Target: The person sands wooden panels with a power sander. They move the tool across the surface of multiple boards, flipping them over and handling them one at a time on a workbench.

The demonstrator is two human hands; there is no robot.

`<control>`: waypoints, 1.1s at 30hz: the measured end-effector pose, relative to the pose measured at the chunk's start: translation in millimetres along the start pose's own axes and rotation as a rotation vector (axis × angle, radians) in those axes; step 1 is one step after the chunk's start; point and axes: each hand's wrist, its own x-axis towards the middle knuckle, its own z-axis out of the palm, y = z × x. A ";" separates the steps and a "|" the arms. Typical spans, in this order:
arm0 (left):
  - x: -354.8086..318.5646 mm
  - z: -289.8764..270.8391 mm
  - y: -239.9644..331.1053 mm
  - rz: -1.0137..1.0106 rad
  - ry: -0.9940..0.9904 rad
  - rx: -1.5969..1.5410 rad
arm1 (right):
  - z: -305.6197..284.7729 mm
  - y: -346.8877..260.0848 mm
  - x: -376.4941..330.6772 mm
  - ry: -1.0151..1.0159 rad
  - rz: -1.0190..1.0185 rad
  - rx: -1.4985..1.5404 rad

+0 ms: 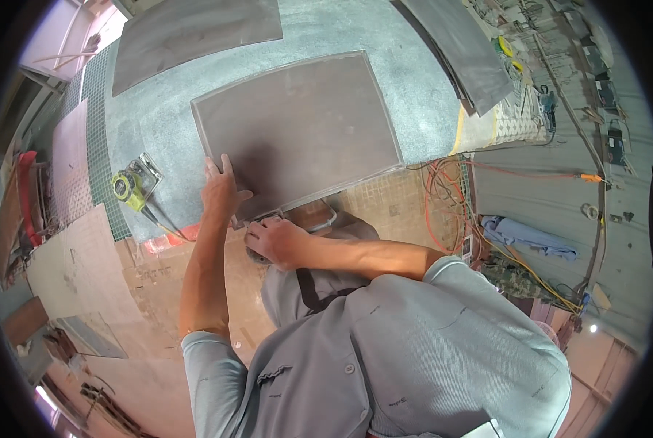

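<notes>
A dark brown-grey rectangular panel (312, 117) with a lighter rim lies flat on the blue-grey work surface. My left hand (223, 191) rests at its left edge near the close corner, fingers spread and thumb out over the panel. Right at the near left corner, my right hand (279, 242) curls closed, low against the panel's front edge. Under its fingers shows part of a dark grey, rounded object; the hand hides most of it, so I cannot tell its kind.
A yellow-green corded power tool (129, 187) with a metal base lies to the left. Further dark sheets rest at the far left (195, 36) and far right (458, 51). Orange cables (443, 201) hang off the right edge. A blue cloth (531, 237) lies on the floor.
</notes>
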 end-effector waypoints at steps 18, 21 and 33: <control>-1.3 12.0 -9.4 -0.022 -0.007 -0.014 | -165.2 225.2 -262.2 -0.214 0.192 -0.062; 1.3 12.1 -8.6 -0.048 -0.011 0.003 | -160.0 222.8 -259.8 -0.136 0.090 -0.081; -25.7 53.4 -18.6 -0.027 0.217 -0.307 | -46.7 80.4 -103.4 0.228 -0.212 0.264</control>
